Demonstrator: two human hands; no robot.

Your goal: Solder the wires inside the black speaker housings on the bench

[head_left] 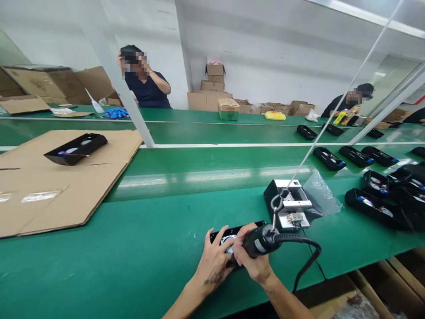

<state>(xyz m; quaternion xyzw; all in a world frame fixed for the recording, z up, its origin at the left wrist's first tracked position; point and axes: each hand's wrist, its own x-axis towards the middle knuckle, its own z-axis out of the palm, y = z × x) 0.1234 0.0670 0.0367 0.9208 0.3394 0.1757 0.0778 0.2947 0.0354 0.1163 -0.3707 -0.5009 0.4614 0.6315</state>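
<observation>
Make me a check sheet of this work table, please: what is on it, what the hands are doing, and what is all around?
Surface: green bench, with a sheet of cardboard at the left.
Job's things: black tray unit under both hands; black electric screwdriver hung from a cord.
Clutter: black-and-white box, clear bag, one black tray on the cardboard, more black trays at right.
Grips: left hand rests spread on the tray unit; right hand shut around the screwdriver.
Cables: black cable loops off the bench edge.
Surroundings: two other people across the benches, cardboard boxes by the wall.
</observation>
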